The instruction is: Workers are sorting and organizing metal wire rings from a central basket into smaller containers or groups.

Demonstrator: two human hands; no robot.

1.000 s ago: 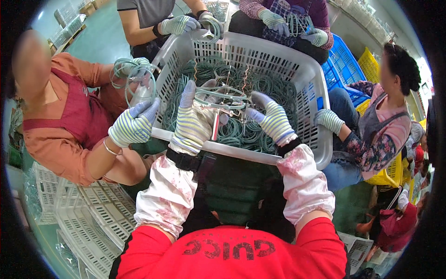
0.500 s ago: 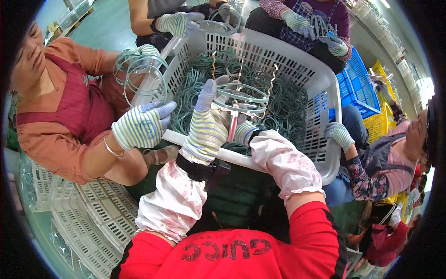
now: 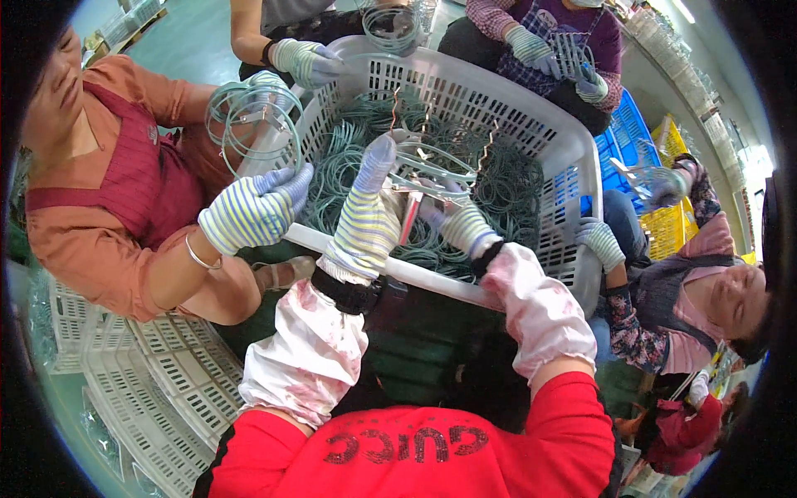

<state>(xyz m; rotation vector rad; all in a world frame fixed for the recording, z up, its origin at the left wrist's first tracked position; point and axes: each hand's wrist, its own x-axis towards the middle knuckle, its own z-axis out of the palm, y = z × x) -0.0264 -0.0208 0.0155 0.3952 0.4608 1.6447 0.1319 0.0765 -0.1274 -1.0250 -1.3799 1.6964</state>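
Note:
Over the basket, my gloved left hand (image 3: pixel 365 224) is closed round the near side of a frame of pale green rings (image 3: pixel 440 173) with thin wavy metal strips (image 3: pixel 487 145) standing up from it. Its thumb points up. A flat red-and-white piece (image 3: pixel 409 217) hangs beside that hand. My gloved right hand (image 3: pixel 465 226) has its fingertips at the frame's lower ring; the frame partly hides them, and whether they pinch something small I cannot make out. Beneath both hands, many loose green rings (image 3: pixel 510 199) fill the white slotted basket (image 3: pixel 591 232).
At the left, a co-worker's gloved hands (image 3: pixel 253 212) hold a similar ring frame (image 3: pixel 241 124). Other co-workers sit at the far side and right; one gloved hand (image 3: pixel 601 242) rests on the basket's right rim. Blue (image 3: pixel 627 158) and yellow crates (image 3: pixel 671 224) stand beyond. White crates (image 3: pixel 178 373) lie lower left.
My right hand has shifted right and its forearm has swung outward. The ring frame has tilted slightly in my left hand. The right-hand co-worker's far hand has come in with a frame.

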